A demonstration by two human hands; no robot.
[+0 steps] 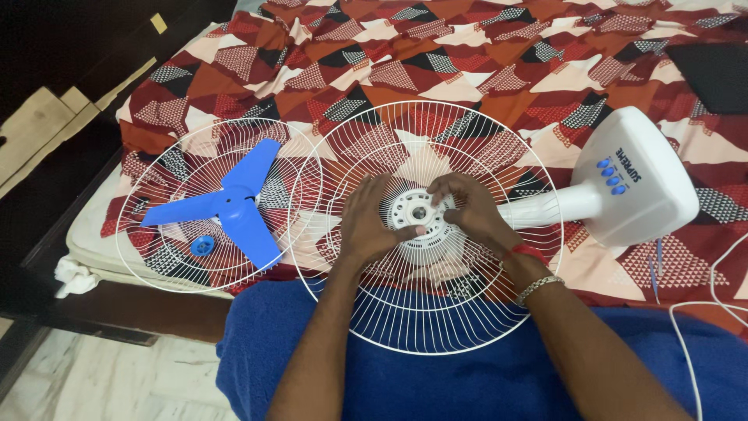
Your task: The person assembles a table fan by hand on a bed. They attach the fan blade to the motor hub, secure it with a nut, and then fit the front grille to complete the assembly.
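- Two white wire fan guards lie on the bed [483, 62], side by side and overlapping a little where their rims meet.
- The rear guard [467, 312] is the nearer and larger in view; it sits on the white motor hub [418, 214] at its centre, and part of its rim hangs over a blue cloth [436, 374] on the person's lap.
- The front guard [156, 257] lies to the left and acts as a tray: in it rest one blue three-bladed fan blade [234, 204] and one small blue round cap [202, 245], just beside each other but apart.
- Two hands work at the hub. The left hand [366, 226] lies flat on the rear guard's wires, fingers spread, thumb touching the hub's edge.
- The right hand [467, 206] has its fingers bent together on the hub's upper right side; what they pinch, if anything, I cannot tell.
- One white fan base [647, 195] with four blue buttons [612, 177] lies to the right, joined to the hub by a white neck [545, 209].
- One white cord [686, 343] trails at the right edge.
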